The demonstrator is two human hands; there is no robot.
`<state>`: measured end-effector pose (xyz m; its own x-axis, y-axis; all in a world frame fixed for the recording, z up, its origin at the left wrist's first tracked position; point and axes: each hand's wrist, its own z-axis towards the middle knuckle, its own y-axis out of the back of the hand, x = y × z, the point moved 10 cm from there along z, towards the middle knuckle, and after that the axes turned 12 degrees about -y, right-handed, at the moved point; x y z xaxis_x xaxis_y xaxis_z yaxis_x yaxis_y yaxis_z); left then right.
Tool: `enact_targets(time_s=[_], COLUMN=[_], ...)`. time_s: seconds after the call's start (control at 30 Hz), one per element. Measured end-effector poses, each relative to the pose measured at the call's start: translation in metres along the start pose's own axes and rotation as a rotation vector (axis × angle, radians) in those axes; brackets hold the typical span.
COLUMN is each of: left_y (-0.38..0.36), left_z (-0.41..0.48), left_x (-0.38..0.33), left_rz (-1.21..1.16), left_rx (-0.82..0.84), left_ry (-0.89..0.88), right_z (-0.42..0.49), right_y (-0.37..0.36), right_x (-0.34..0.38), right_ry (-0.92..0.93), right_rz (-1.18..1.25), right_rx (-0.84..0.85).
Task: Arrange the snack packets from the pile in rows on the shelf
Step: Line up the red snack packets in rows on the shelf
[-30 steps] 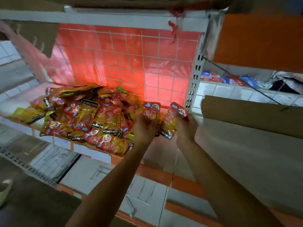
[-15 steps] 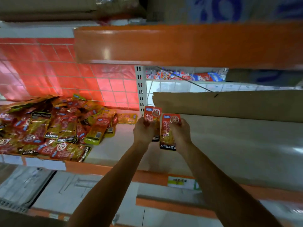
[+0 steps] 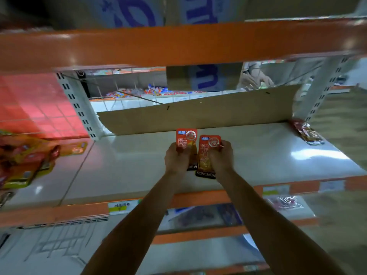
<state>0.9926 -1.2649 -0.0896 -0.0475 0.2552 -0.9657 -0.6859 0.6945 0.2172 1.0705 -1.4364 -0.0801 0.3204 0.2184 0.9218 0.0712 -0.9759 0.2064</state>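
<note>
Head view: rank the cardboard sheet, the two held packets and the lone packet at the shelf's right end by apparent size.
1. Cardboard sheet, clearly largest.
2. Left-hand packet and right-hand packet: alike, partly covered, unranked.
3. Lone packet: looks similar, but farther off and blurred, so unsure.

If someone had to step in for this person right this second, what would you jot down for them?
Left hand grips the left packet; right hand grips the right packet. Both packets are held side by side, upright, at the middle of the shelf.
The pile lies at the shelf's left end. A lone dark packet lies at the far right.
Done: no row shows on the shelf yet.
Left: set these two down, probably starting a row, then fetch more from the pile.
</note>
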Motion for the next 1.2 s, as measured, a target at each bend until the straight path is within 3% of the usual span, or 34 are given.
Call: enact_targets(time_s=[0.37, 0.6, 1.2], left_y=[-0.148, -0.229, -0.396], left_z=[-0.049, -0.053, 0.000], left_x=[-0.038, -0.049, -0.059], left_rz=[-0.018, -0.088, -0.131], left_rx=[0.207, 0.301, 0.431], left_ry=[-0.027, 0.027, 0.088], right_z=[0.026, 0.060, 0.201], right_y=[0.160, 0.238, 0.335], right_x=[-0.024, -0.034, -0.020], right_ry=[0.067, 0.015, -0.076], right_rz=[0.090, 0.189, 0.193], right_rx=[-0.148, -0.280, -0.427])
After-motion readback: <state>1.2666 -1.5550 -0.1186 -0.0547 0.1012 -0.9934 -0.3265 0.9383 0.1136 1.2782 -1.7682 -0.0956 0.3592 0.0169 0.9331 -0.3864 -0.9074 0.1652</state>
